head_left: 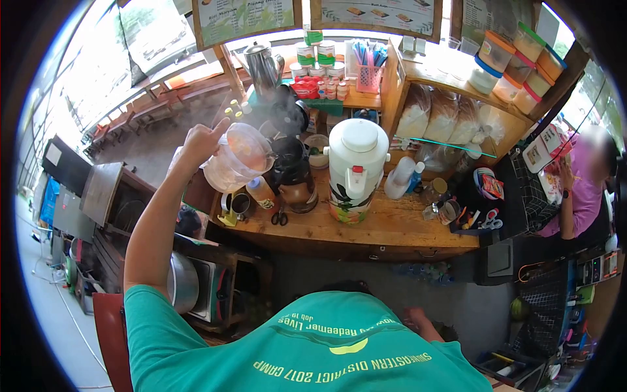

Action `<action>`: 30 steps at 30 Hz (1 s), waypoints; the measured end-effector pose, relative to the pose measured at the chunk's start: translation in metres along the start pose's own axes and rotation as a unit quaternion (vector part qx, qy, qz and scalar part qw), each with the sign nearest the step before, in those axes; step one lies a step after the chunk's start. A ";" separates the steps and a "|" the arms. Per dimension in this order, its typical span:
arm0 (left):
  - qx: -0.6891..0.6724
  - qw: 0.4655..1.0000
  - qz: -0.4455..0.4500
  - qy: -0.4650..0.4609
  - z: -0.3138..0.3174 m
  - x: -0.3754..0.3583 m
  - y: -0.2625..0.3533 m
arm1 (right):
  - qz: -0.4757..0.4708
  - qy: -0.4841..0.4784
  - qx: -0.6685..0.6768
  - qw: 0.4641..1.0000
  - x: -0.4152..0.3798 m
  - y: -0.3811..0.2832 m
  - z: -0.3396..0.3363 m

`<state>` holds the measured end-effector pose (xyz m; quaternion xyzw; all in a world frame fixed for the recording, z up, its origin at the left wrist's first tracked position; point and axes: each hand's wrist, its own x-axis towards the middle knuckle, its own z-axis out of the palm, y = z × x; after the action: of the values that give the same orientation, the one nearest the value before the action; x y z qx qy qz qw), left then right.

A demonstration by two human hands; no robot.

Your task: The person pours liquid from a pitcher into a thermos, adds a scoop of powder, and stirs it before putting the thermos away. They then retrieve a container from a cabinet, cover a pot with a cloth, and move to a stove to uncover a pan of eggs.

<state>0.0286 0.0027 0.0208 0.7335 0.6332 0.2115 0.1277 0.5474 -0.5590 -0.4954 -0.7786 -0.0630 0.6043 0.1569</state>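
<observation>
Evidently the left hand (204, 142) bears the load: it is closed on the left side of a clear plastic pitcher (227, 171), raised over the left end of the tabletop (411, 231). Handle or bare wall under the grip, cannot tell. Pitcher tipped, mouth turned toward a dark jug (292, 171) just beside it; the high hold probably gives room to control the tilt. Whether the two touch is unclear. Steam (277, 108) hangs behind, so heat may explain the outstretched arm. Right hand (417, 320) low beside the body, partly hidden by the shirt (313, 340); cannot tell if spread, curled or holding something. Metal mug (241, 206), capped bottle (262, 192) and dark scissors (279, 218) sit near the jug, presumably for short reaches. White flask (356, 147) upright to the jug's right, red tap (356, 170) facing the wearer: likely set so it can be worked from this side.
</observation>
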 end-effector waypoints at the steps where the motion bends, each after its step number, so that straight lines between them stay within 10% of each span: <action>1: 0.008 1.000 0.002 0.004 0.000 0.001 0.000 | 0.004 0.011 -0.003 1.000 0.003 0.001 0.001; 18: 0.000 0.999 0.021 0.035 0.009 -0.006 -0.017 | 0.004 0.013 0.039 0.999 -0.023 -0.002 0.002; 24: -0.455 0.876 -0.144 0.076 0.045 -0.083 -0.079 | -0.016 0.017 0.063 0.998 -0.020 0.014 0.004; 30: -0.519 0.820 -0.171 0.173 0.091 -0.194 -0.082 | 0.013 0.022 0.004 1.000 -0.017 0.027 0.002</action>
<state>-0.0214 -0.1676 -0.1250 0.3898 0.5571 0.6069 0.4116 0.5390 -0.5888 -0.4891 -0.7920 -0.0468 0.5891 0.1533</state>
